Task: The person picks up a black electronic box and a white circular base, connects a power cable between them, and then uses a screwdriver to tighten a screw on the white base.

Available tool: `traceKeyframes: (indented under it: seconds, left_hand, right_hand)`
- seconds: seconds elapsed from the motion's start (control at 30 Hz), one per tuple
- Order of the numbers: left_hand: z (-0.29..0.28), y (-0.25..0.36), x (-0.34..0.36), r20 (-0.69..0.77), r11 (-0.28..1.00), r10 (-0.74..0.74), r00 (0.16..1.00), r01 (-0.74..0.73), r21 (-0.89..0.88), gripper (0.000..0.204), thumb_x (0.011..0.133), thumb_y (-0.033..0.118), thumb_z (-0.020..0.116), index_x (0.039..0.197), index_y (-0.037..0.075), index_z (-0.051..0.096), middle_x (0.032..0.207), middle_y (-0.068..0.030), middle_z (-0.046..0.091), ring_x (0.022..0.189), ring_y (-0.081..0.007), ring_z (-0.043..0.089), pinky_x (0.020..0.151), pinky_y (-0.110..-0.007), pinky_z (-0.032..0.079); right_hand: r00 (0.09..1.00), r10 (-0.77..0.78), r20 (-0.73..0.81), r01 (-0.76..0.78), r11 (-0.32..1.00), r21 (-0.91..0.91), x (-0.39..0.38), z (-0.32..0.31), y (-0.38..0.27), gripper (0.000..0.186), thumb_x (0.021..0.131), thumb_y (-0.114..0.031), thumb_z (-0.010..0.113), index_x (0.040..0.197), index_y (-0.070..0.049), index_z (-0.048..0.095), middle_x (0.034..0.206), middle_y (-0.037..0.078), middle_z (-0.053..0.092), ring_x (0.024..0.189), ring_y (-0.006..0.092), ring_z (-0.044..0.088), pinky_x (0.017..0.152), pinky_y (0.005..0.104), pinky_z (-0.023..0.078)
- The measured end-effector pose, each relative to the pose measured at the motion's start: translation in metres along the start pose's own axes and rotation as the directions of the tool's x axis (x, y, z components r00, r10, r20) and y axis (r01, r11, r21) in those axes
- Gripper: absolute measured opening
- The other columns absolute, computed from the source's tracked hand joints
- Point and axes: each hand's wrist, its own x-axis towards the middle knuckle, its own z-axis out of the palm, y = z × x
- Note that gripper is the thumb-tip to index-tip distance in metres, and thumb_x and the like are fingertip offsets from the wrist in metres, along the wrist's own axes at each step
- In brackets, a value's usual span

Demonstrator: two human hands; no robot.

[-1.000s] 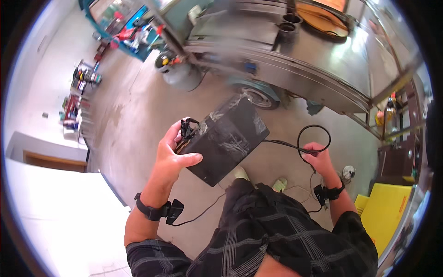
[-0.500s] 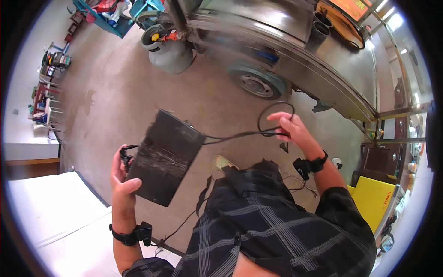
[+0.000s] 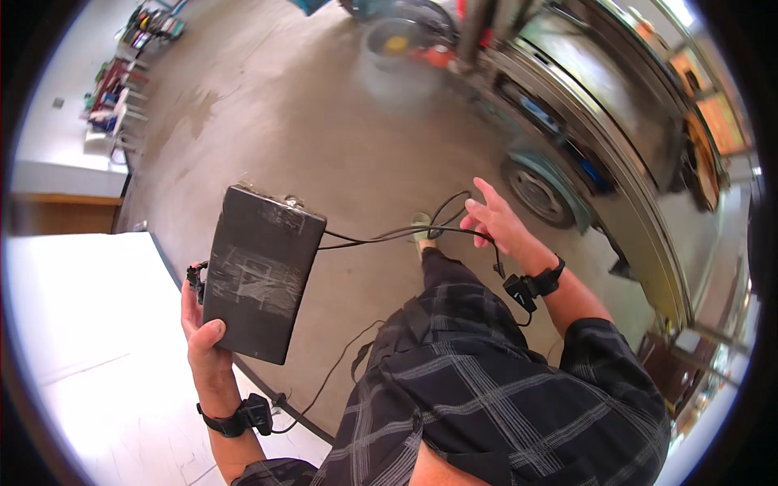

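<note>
A flat black rectangular box (image 3: pixel 279 300) with a scuffed, scratched face is tilted up on the left. My left hand (image 3: pixel 207 340) is closed around its lower left edge, thumb on the face; a dark bunched piece (image 3: pixel 197 283) shows beside the fingers. From the box's right side thin black cables (image 3: pixel 381 237) run toward my right hand (image 3: pixel 502 227). That hand's index finger and thumb are spread, with the lower fingers partly curled. The cables form a loose loop by the fingertips, and one end with a small plug (image 3: pixel 498 270) hangs below. Whether they rest on the fingers is unclear.
A white surface (image 3: pixel 97 324) lies at the left. Ahead right stands a metal cart (image 3: pixel 583 105) with a wheel (image 3: pixel 539 190) under a teal fender. A blurred grey gas cylinder (image 3: pixel 397 69) is farther off. Chairs (image 3: pixel 121 121) line the far left wall. Wristband cables trail from both wrists.
My view has turned, so the cart and cylinder shift right. The box stands more upright and slightly farther left. The cable loop has shrunk and moved off the right hand toward its fingertips.
</note>
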Motion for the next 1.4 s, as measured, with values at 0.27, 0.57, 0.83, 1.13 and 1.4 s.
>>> traceKeyframes:
  seconds: [0.27, 0.57, 0.83, 1.13, 1.4]
  left_hand:
    - [0.004, 0.029, 0.042, -0.200, 0.996, -0.085, 0.976, 0.088, 0.003, 0.096, 0.052, 0.022, 0.076, 0.137, -0.002, 0.039, 0.121, -0.0147, 0.056, 0.110, -0.0263, 0.059, 0.098, -0.036, 0.047]
    - [-0.040, 0.023, 0.096, -0.070, 0.940, -0.221, 0.973, 0.232, 0.249, 0.102, 0.045, 0.019, 0.085, 0.135, -0.005, 0.043, 0.112, -0.0077, 0.058, 0.106, -0.0191, 0.058, 0.097, -0.029, 0.042]
    - [-0.075, 0.024, 0.200, 0.143, 0.818, -0.333, 0.932, 0.210, 0.536, 0.078, 0.054, 0.009, 0.078, 0.127, 0.001, 0.053, 0.111, -0.0055, 0.061, 0.105, -0.0154, 0.056, 0.097, -0.027, 0.041]
    - [-0.111, 0.016, 0.320, 0.266, 0.709, -0.376, 0.887, 0.091, 0.699, 0.068, 0.056, 0.012, 0.077, 0.119, 0.001, 0.056, 0.107, -0.0087, 0.062, 0.100, -0.0183, 0.059, 0.092, -0.029, 0.044]
    - [-0.110, 0.014, 0.416, 0.324, 0.698, -0.316, 0.891, -0.012, 0.716, 0.060, 0.053, 0.011, 0.079, 0.108, 0.002, 0.057, 0.093, -0.0058, 0.060, 0.089, -0.0169, 0.058, 0.085, -0.028, 0.046]
  right_hand:
    - [0.895, -0.197, 0.401, 0.285, 0.943, -0.174, 0.111, 0.039, -0.053, 0.053, 0.085, -0.004, 0.062, 0.135, -0.003, 0.044, 0.083, 0.003, 0.060, 0.069, 0.0062, 0.051, 0.061, 0.0223, 0.045]
    - [0.803, -0.510, 0.308, 0.584, 0.775, -0.242, 0.214, 0.092, -0.130, 0.010, 0.085, 0.001, 0.060, 0.094, 0.003, 0.064, 0.074, 0.000, 0.059, 0.064, 0.0055, 0.052, 0.059, 0.0220, 0.044]
    - [0.790, -0.608, 0.078, 0.578, 0.781, 0.236, 0.264, 0.160, -0.187, 0.012, 0.090, 0.001, 0.058, 0.100, 0.004, 0.063, 0.075, 0.004, 0.061, 0.064, 0.0113, 0.058, 0.062, 0.0244, 0.050]
    - [0.676, -0.734, -0.063, 0.707, 0.623, 0.334, 0.274, 0.174, -0.244, 0.016, 0.091, 0.002, 0.057, 0.106, 0.005, 0.062, 0.085, 0.007, 0.063, 0.073, 0.0132, 0.061, 0.069, 0.0295, 0.055]
    - [0.641, -0.759, -0.116, 0.740, 0.571, 0.357, 0.306, 0.171, -0.276, 0.016, 0.090, 0.004, 0.057, 0.106, 0.004, 0.061, 0.086, 0.006, 0.062, 0.074, 0.0142, 0.060, 0.067, 0.0293, 0.053]
